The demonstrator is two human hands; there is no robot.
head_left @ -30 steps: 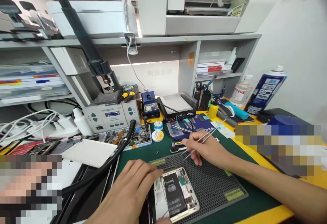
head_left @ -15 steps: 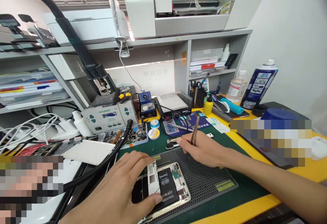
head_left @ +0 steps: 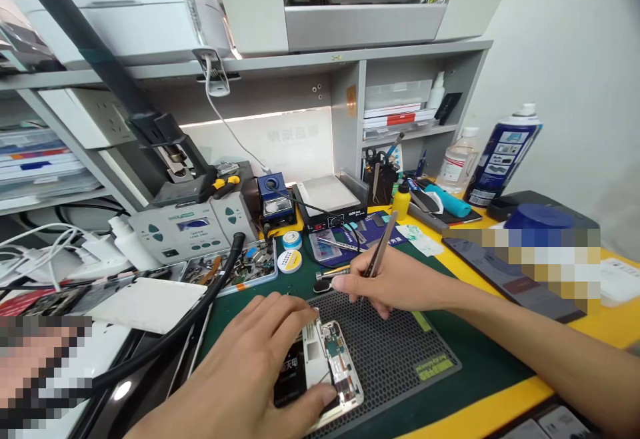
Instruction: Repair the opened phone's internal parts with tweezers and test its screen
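An opened phone [head_left: 336, 367] with its circuit board and battery exposed lies on a dark grey work mat [head_left: 400, 345]. My left hand [head_left: 255, 365] covers its left half, fingers and thumb wrapped round its edges. Above the mat's far edge, my right hand [head_left: 395, 285] pinches metal tweezers [head_left: 379, 253]; they point up and away from me. A small screwdriver [head_left: 327, 275] lies just beyond that hand's fingertips.
A rework station [head_left: 190, 229] with a thick black hose [head_left: 165, 345], a parts tray [head_left: 235, 269], a blue solder stand [head_left: 273, 199] and a heating plate [head_left: 330, 199] stand behind. A spray can [head_left: 500, 155], a bottle [head_left: 455, 165] and a blue lid [head_left: 537, 215] are at the right. A white tablet [head_left: 145, 305] lies left.
My left hand has turned the phone and pulled it left under the palm. My right hand swung the tweezers from lying flat to pointing upward. The camera dipped lower.
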